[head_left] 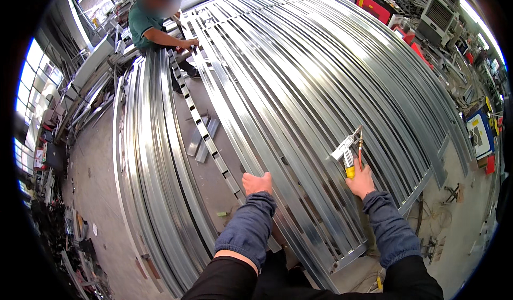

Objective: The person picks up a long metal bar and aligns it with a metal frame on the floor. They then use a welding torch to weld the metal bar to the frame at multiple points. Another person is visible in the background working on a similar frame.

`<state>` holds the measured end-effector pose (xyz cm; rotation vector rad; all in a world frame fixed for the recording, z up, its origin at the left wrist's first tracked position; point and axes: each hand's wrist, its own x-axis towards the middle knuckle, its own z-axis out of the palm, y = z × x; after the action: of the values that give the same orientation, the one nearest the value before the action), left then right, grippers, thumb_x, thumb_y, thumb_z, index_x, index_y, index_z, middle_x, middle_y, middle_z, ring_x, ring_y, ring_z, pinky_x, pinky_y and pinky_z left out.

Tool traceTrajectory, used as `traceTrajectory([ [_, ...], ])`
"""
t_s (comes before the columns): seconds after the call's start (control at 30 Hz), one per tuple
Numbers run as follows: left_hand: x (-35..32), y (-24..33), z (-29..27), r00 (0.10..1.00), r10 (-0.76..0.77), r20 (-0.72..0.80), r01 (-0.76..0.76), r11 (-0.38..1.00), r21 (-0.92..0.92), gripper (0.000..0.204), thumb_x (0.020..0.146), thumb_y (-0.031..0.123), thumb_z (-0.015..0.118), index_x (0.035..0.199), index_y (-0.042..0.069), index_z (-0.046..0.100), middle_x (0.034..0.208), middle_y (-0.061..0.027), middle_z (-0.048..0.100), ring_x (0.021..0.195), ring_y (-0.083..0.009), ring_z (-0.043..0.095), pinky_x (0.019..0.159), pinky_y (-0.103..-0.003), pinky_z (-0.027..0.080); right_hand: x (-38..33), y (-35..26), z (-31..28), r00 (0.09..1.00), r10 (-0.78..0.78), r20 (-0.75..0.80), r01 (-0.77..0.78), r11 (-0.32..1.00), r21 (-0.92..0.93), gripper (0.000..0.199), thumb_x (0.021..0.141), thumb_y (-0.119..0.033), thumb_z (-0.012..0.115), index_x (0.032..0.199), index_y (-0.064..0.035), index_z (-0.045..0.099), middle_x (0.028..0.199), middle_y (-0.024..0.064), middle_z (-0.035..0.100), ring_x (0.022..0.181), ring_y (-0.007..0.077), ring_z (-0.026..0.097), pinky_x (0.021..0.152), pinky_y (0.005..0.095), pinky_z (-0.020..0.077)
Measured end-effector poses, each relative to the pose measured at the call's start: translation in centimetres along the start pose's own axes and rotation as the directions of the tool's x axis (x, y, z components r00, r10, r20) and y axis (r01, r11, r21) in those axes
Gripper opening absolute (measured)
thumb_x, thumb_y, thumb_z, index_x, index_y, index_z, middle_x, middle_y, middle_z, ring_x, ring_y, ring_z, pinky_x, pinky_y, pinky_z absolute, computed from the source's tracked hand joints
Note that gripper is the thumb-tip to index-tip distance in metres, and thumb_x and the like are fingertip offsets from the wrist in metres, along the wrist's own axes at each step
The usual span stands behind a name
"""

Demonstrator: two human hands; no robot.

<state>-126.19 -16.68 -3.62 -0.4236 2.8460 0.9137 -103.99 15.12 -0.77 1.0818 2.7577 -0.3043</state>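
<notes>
My left hand (257, 183) is closed on the edge of a long silver metal profile (239, 146), one of the outer ones on the left side of a large slatted metal panel (304, 81). In my right hand (362, 181) is a handheld welding gun (349, 158) with a silver body, a yellow band and an orange tube beside it. Its thin tip points away from me, over the slats; whether it touches them I cannot tell. Beyond, at the far left, a person in a green shirt (140, 25) has a hand (189, 43) at the profiles' far end.
A stack of long metal profiles (155, 139) lies to my left. Between it and the panel runs a slotted rail (206, 134), with short offcuts (200, 145) on the floor. A blue-and-white machine (479, 134) and an air cooler (438, 14) stand on the right.
</notes>
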Motion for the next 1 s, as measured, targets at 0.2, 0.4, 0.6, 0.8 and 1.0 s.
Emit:
traceTrajectory([
  [0.2, 0.3, -0.4, 0.5, 1.000, 0.004, 0.015, -0.004, 1.000, 0.023, 0.070, 0.079, 0.042, 0.078, 0.122, -0.006, 0.050, 0.124, -0.0286, 0.061, 0.120, -0.0477, 0.061, 0.104, -0.055, 0.051, -4.7, -5.4, 1.0, 0.923, -0.352, -0.157, 0.338, 0.935, -0.111, 0.075, 0.092, -0.032, 0.075, 0.157, -0.0052, 0.050, 0.159, 0.0263, 0.042, 0.148, 0.0440, 0.039, 0.125, 0.0507, 0.0314],
  [0.4, 0.2, -0.4, 0.3, 1.000, 0.002, 0.004, -0.002, 1.000, 0.020, 0.071, 0.080, 0.042, 0.077, 0.123, -0.006, 0.049, 0.125, -0.0293, 0.061, 0.120, -0.0482, 0.062, 0.104, -0.055, 0.051, -7.2, -7.9, 7.4, 0.935, -0.290, -0.206, 0.331, 0.920, 0.209, 0.066, 0.100, -0.035, 0.068, 0.157, -0.0091, 0.051, 0.160, 0.0186, 0.043, 0.151, 0.0403, 0.035, 0.127, 0.0545, 0.0271],
  [0.6, -0.4, 0.0, 0.1, 1.000, 0.004, 0.003, -0.004, 1.000, 0.019, 0.069, 0.081, 0.042, 0.077, 0.123, -0.006, 0.051, 0.125, -0.0298, 0.061, 0.120, -0.0491, 0.063, 0.105, -0.055, 0.051, -7.5, -8.0, 8.2, 0.925, -0.309, -0.221, 0.337, 0.936, 0.100, 0.063, 0.105, -0.043, 0.061, 0.158, -0.0105, 0.051, 0.163, 0.0172, 0.041, 0.154, 0.0395, 0.030, 0.130, 0.0568, 0.0208],
  [0.8, -0.7, 0.6, -0.4, 1.000, -0.018, 0.004, 0.018, 0.999, 0.039, 0.067, 0.081, 0.040, 0.078, 0.122, -0.006, 0.052, 0.125, -0.0297, 0.062, 0.118, -0.0496, 0.064, 0.104, -0.055, 0.052, -7.5, -7.6, 8.8, 0.899, -0.338, -0.279, 0.371, 0.926, 0.072, 0.061, 0.105, -0.040, 0.060, 0.158, -0.0095, 0.052, 0.160, 0.0197, 0.045, 0.152, 0.0416, 0.033, 0.129, 0.0574, 0.0211],
  [1.0, -0.5, 0.1, 0.0, 1.000, 0.005, -0.010, -0.005, 1.000, 0.017, 0.069, 0.080, 0.040, 0.079, 0.123, -0.007, 0.052, 0.126, -0.0305, 0.062, 0.117, -0.0502, 0.064, 0.104, -0.056, 0.052, -7.7, -7.7, 8.1, 0.892, -0.348, -0.287, 0.389, 0.916, 0.098, 0.059, 0.105, -0.036, 0.060, 0.157, -0.0085, 0.053, 0.160, 0.0204, 0.045, 0.151, 0.0419, 0.034, 0.129, 0.0580, 0.0220],
])
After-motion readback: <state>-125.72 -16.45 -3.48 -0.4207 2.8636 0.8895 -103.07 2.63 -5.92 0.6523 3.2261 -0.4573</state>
